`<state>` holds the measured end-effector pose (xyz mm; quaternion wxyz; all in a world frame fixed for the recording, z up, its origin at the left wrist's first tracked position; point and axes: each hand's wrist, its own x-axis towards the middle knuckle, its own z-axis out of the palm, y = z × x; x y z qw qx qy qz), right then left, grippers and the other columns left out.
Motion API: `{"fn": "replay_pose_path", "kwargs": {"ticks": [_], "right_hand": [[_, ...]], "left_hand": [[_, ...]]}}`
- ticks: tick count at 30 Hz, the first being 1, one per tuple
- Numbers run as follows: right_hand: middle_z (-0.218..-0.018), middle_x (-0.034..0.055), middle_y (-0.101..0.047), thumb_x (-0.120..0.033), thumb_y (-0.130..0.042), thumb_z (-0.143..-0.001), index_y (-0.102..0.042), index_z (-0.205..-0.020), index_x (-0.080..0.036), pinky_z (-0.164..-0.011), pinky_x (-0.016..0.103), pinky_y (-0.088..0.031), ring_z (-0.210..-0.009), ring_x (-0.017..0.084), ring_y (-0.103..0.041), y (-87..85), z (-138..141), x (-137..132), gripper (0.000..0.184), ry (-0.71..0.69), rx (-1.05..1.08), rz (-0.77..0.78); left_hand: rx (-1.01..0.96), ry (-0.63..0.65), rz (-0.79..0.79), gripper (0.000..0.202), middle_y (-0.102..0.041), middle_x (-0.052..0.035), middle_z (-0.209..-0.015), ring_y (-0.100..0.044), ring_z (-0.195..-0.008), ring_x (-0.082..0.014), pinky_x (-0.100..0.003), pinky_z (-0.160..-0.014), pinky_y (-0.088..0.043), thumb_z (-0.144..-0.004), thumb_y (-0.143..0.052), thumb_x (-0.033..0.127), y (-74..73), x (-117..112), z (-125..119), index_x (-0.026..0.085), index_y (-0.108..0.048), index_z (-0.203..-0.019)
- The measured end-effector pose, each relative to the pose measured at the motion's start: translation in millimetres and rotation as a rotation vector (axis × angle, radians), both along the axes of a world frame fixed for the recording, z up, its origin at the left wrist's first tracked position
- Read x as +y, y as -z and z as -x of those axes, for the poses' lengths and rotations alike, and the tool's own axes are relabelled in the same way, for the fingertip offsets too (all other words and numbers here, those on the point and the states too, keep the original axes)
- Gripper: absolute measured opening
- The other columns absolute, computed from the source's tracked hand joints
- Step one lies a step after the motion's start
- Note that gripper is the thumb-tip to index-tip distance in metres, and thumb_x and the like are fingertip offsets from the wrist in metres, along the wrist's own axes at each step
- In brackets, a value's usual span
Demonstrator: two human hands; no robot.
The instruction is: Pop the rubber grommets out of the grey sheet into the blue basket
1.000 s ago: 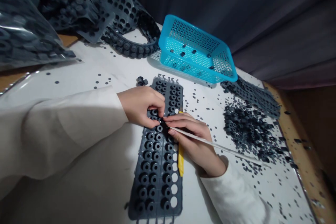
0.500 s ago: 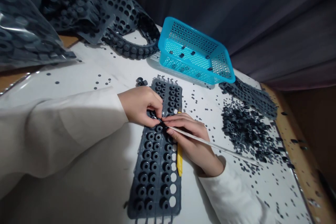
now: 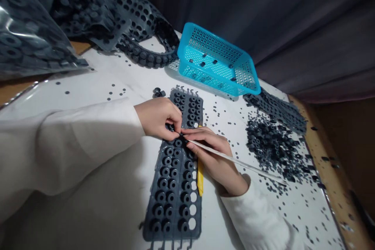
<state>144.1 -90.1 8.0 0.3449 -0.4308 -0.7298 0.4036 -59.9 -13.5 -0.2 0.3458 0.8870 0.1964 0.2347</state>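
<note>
Over the perforated rubber sheet (image 3: 155, 215) on the white worktop (image 3: 96, 82), the left hand's (image 3: 156, 119) fingers (image 3: 175, 119) pinched a dark grommet (image 3: 170, 127) near the sheet's middle, steadying it, while the right hand (image 3: 209, 156) gripped a thin white stick (image 3: 234, 162), its tip brought to that same spot. A yellow strip (image 3: 200, 177) lay right of the sheet. Compared with the earlier frame, the hands had barely shifted; only the view had drifted slightly.
</note>
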Motion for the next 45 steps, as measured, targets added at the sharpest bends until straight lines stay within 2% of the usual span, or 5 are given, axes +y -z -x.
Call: {"fn": "replay_pose_path", "kwargs": {"ticks": [8, 20, 45], "right_hand": [[-0.096, 0.0054, -0.074, -0.016, -0.064, -0.084, -0.071, -0.093, -0.023, -0.086, 0.037, -0.051, -0.093, 0.019, -0.066, 1.2, 0.9, -0.3, 0.014, -0.006, 0.002, -0.048], [-0.096, 0.0062, -0.073, -0.010, -0.062, -0.084, -0.069, -0.095, -0.021, -0.084, 0.035, -0.051, -0.092, 0.019, -0.067, 0.4, 3.4, -0.5, 0.017, -0.043, -0.040, -0.204], [-0.096, 0.0080, -0.073, -0.013, -0.058, -0.087, -0.068, -0.097, -0.022, -0.083, 0.036, -0.053, -0.094, 0.020, -0.067, 0.2, 2.7, -3.3, 0.017, -0.057, -0.076, -0.223]], "left_hand": [[0.013, -0.010, 0.035, 0.010, -0.061, 0.0016, -0.057, -0.048, -0.050, -0.0068, -0.017, -0.051, -0.035, -0.066, -0.062, 0.011, -1.0, -0.6, 0.0, 0.015, -0.070, -0.064], [0.023, -0.011, 0.069, 0.011, -0.061, 0.0017, -0.058, -0.048, -0.051, -0.0067, -0.016, -0.051, -0.037, -0.066, -0.061, 0.010, 0.7, 0.2, 0.1, 0.016, -0.070, -0.065], [0.024, -0.025, 0.078, 0.011, -0.061, 0.0018, -0.057, -0.047, -0.049, -0.0064, -0.016, -0.049, -0.037, -0.064, -0.063, 0.008, -0.4, -0.1, -1.0, 0.015, -0.070, -0.064]]}}
